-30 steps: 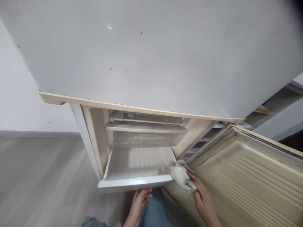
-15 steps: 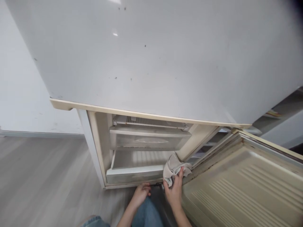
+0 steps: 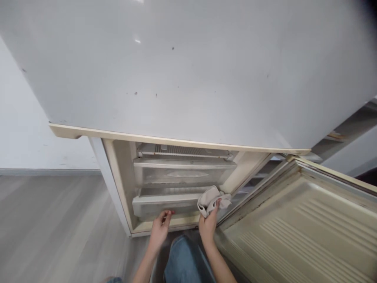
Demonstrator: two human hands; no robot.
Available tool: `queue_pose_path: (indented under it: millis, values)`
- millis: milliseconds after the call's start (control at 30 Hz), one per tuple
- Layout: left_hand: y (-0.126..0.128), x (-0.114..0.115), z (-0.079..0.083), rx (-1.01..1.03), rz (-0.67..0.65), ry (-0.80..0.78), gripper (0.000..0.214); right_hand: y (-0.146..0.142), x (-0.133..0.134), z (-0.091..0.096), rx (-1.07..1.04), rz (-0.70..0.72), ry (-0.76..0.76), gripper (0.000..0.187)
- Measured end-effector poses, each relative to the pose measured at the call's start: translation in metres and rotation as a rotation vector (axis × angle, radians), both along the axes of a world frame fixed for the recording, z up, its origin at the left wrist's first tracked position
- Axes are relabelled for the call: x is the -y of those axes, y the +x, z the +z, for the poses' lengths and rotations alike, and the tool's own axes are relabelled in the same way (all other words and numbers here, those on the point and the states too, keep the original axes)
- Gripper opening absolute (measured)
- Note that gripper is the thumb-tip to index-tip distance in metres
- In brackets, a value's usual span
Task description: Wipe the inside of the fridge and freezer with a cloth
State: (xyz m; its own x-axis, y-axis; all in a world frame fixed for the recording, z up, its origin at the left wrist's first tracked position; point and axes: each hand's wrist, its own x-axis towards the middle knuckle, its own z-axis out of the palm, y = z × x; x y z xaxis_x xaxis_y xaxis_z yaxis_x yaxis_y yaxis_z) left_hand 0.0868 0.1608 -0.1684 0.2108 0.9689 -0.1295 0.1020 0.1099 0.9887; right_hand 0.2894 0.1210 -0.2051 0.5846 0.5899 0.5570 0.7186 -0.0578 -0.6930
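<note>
I look down at an open lower freezer compartment under a closed white fridge door (image 3: 188, 70). My left hand (image 3: 160, 228) presses its fingertips against the front of the bottom drawer (image 3: 165, 204), which sits almost fully inside. My right hand (image 3: 207, 225) holds a crumpled grey cloth (image 3: 210, 198) against the drawer's right end. A second clear drawer (image 3: 182, 173) sits shut above it, below a grille (image 3: 182, 149).
The opened freezer door (image 3: 303, 224) with its ribbed cream inner panel lies out to the right. My knee in blue jeans (image 3: 187, 261) is just below the hands. Grey wood-look floor (image 3: 59, 224) and a white wall with a skirting board are at left.
The bottom drawer has slid from pulled out to nearly shut. Both hands moved forward with it; the cloth moved from the drawer's outer right corner to its front.
</note>
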Motion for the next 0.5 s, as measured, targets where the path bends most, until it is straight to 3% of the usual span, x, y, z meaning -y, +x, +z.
queue_pose_path:
  millis: [133, 267, 400, 500]
  values:
    - [0.005, -0.021, -0.004, -0.024, -0.029, 0.074, 0.026, 0.000, -0.032, -0.009, 0.009, -0.012, 0.001, 0.084]
    - [0.006, -0.031, -0.007, -0.078, -0.084, 0.113, 0.039, -0.008, -0.052, -0.010, -0.017, -0.046, -0.033, 0.090]
    - [0.003, -0.021, -0.014, -0.196, -0.240, 0.101, 0.045, -0.024, -0.062, -0.012, -0.015, -0.102, -0.002, 0.092]
    - [0.002, -0.007, -0.022, -0.330, -0.401, 0.061, 0.038, -0.039, -0.065, -0.028, 0.012, -0.077, 0.003, 0.091]
